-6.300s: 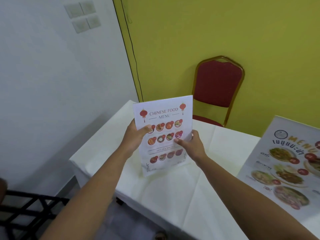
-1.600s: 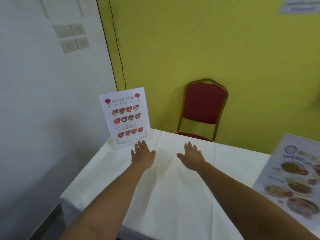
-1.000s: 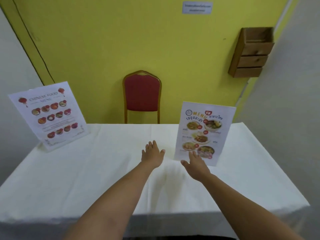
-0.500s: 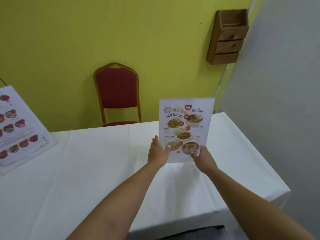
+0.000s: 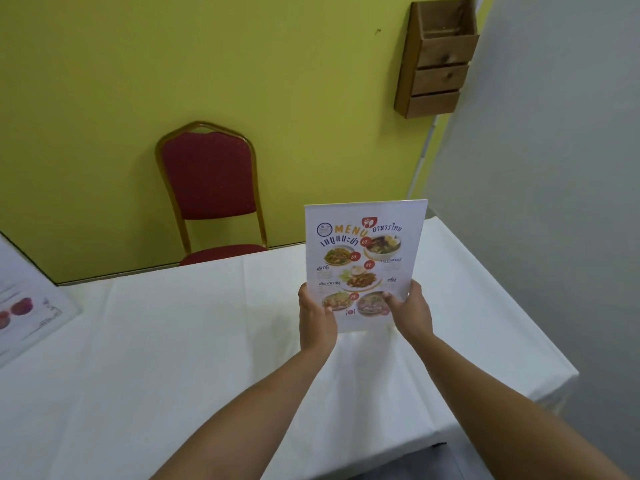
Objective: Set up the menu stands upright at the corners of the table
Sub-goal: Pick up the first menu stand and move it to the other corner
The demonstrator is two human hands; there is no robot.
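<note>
I hold the Thai food menu stand [image 5: 363, 258] upright in front of me, over the right part of the white-clothed table [image 5: 180, 341]. My left hand [image 5: 317, 318] grips its lower left edge. My right hand [image 5: 410, 311] grips its lower right corner. Whether its base touches the cloth I cannot tell. The Chinese food menu stand [image 5: 31, 303] stands at the far left corner, cut off by the frame edge.
A red chair with a gold frame [image 5: 211, 188] stands behind the table against the yellow wall. A wooden wall rack [image 5: 436, 60] hangs at upper right. A grey wall [image 5: 554, 202] runs close along the table's right side.
The Chinese menu was set down at the far left corner and let go. My view swung right, and both hands closed on the Thai menu stand, which now sits closer to me.
</note>
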